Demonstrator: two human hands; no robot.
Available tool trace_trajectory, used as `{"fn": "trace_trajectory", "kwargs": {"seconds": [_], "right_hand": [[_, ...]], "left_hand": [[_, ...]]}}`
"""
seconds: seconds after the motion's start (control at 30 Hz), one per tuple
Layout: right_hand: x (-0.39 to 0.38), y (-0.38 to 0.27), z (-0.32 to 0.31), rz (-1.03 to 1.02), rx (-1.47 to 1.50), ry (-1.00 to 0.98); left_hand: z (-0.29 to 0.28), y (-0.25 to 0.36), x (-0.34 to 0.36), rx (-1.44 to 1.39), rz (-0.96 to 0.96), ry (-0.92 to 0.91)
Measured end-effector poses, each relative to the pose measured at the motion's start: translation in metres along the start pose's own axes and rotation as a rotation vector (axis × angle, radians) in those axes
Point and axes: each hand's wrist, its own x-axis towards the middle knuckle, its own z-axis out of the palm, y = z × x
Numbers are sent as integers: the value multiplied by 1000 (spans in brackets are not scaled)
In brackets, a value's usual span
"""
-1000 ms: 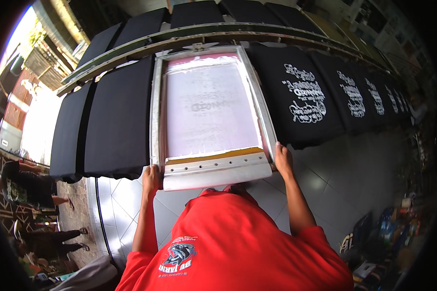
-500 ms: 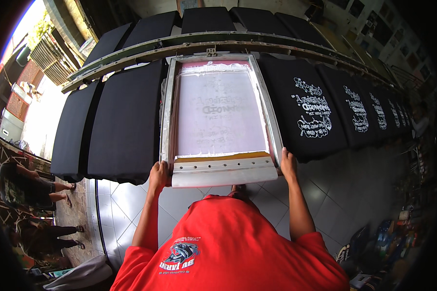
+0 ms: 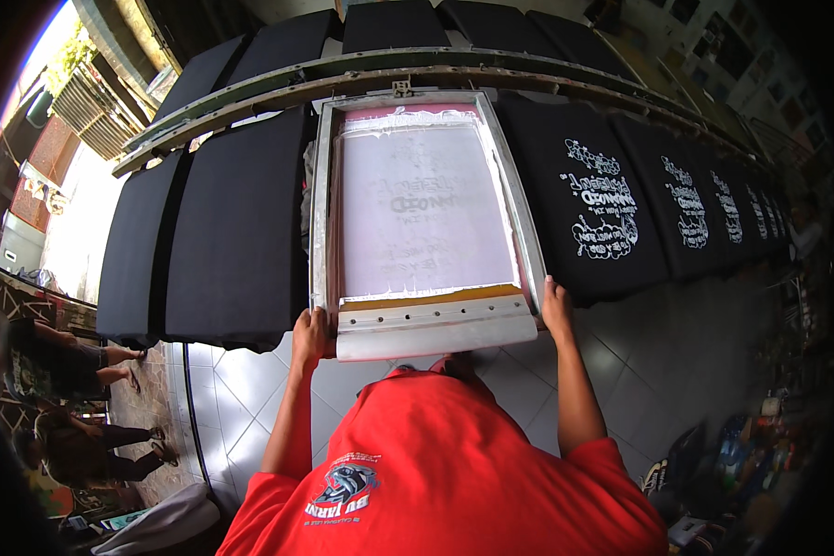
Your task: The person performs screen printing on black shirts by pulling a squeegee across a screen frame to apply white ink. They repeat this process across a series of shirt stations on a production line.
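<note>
A long bench (image 3: 250, 88) carries a row of black shirts (image 3: 241, 232), those to the right printed (image 3: 602, 213) in white. Over one shirt lies the printing screen (image 3: 422, 213), its metal frame flat on the row. The left hand (image 3: 312, 335) clasps the frame's near left corner, grip closed on it; the right hand (image 3: 556, 310) clasps the near right corner likewise.
</note>
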Motion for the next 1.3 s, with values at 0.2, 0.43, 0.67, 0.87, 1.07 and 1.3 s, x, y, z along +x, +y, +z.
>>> {"fn": "trace_trajectory", "kwargs": {"seconds": [0.2, 0.43, 0.67, 0.87, 1.07, 1.3], "right_hand": [[-1, -10, 3, -5, -79, 30], [2, -5, -16, -28, 146, -37], [-24, 33, -19, 14, 401, -124], [-35, 43, 12, -93, 328, -57], [-58, -31, -58, -915, 21, 27], [-67, -63, -44, -1035, -355, -282]], "left_hand": [[8, -6, 2, -32, 33, -2], [-5, 1, 2, -361, -84, -182], [9, -4, -34, -526, -74, 7], [19, -28, -16, -378, 130, 156], [19, -19, -25, -345, 81, 183], [23, -6, -29, -368, 80, 189]]}}
